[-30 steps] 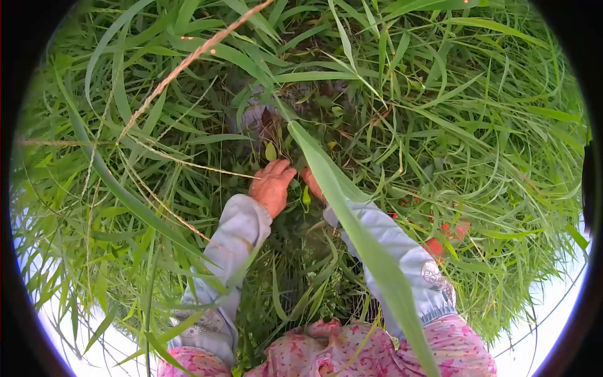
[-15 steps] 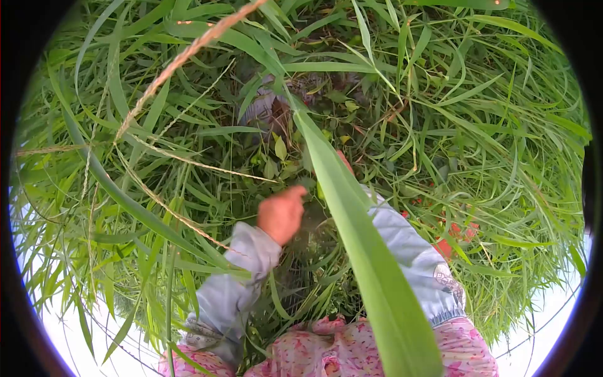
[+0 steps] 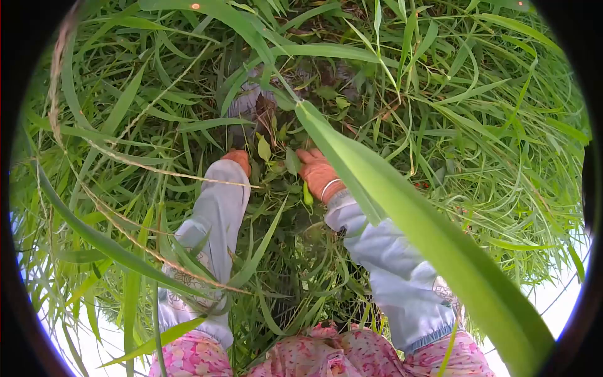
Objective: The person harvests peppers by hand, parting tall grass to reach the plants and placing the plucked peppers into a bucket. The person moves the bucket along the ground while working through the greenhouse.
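Observation:
My right hand (image 3: 318, 172), with a pale bangle at the wrist, reaches in among the leaves of a low plant (image 3: 292, 161). Its fingers stretch forward, slightly apart, and no held object shows. A slim green fruit, like a chili pepper (image 3: 308, 193), hangs just beside that hand. To the left, my left hand (image 3: 239, 159) dips into the foliage close to a yellowish leaf (image 3: 264, 147); its fingers are hidden by the hand itself and the greenery. Light grey-blue sleeves cover both forearms.
Tall grass (image 3: 490, 144) surrounds the plant on all sides. A broad grass blade (image 3: 414, 232) crosses the view in front of my right arm. Dry seed stalks (image 3: 157, 166) cross at the left. A greyish sheet-like patch (image 3: 251, 100) shows between stems, and small red spots (image 3: 422, 185) lie rightward.
My left hand has moved forward and left into the plant. My right hand, earlier mostly behind the broad blade, now shows beside the leaves. The blade has swung rightward in view.

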`<state>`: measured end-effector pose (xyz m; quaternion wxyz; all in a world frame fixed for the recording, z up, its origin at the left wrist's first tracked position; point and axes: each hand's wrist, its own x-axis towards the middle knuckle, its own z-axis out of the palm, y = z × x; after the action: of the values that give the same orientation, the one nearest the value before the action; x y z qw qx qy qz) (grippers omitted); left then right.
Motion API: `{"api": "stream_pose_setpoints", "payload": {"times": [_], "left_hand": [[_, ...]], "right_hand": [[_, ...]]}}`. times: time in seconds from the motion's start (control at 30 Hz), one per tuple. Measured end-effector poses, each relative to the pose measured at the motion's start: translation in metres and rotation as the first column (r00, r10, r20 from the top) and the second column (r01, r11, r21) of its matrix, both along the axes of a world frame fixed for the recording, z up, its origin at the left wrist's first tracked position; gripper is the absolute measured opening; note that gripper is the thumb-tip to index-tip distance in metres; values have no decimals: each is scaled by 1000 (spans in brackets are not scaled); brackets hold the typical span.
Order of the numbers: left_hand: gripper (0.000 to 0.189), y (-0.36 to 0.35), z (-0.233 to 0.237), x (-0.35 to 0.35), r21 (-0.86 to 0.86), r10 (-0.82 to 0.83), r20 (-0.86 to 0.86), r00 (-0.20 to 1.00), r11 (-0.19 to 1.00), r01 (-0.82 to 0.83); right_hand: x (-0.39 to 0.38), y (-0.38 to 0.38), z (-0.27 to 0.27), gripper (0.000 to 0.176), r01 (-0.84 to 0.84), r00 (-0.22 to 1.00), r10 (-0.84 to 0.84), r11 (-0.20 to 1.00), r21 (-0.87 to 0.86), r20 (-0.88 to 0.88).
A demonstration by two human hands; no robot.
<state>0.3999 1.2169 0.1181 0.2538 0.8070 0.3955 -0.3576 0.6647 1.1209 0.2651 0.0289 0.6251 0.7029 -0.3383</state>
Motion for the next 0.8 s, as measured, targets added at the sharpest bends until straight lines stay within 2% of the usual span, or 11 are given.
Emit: {"api": "stream_pose_setpoints", "payload": {"times": [0.07,0.17,0.3,0.37,0.4,0.43,0.5,0.6,0.7,0.73,0.8], "left_hand": [[24,-6,15,-3,21,97,66,993,995,-99],[31,5,103,22,21,478,136,868,874,-485],[36,-7,186,10,-10,567,311,763,804,-594],[28,-24,170,-40,-169,754,395,525,621,-765],[16,-28,186,-44,-230,762,535,365,547,-805],[12,-25,214,-40,-404,942,315,117,244,-882],[13,-33,245,-39,-461,972,230,-50,63,-885],[15,-43,279,-29,-516,975,140,-175,-79,-853],[15,-54,307,-27,-470,994,102,-30,22,-883],[20,-59,318,-35,-557,977,33,-211,-157,-816],[25,-66,325,-75,-606,994,98,-46,23,-795]], "right_hand": [[0,0,-1,27,-17,1000,17,1000,-15,2],[-1,2,-7,29,-44,999,45,998,-36,16],[-1,-1,-3,26,-22,1000,22,999,-46,-10],[-2,4,5,21,2,1000,-2,998,-59,-3],[-2,2,2,20,44,999,-45,999,-15,-26],[-3,-3,-6,20,57,997,-58,998,-18,-50],[-3,-9,-28,20,83,992,-85,996,-19,-96],[1,0,-9,20,60,992,-67,996,-72,-104],[4,8,4,21,33,998,-39,995,-97,-55],[4,6,4,23,22,999,-26,996,-84,-47],[0,-1,2,25,50,996,-53,998,-37,-68]]}}
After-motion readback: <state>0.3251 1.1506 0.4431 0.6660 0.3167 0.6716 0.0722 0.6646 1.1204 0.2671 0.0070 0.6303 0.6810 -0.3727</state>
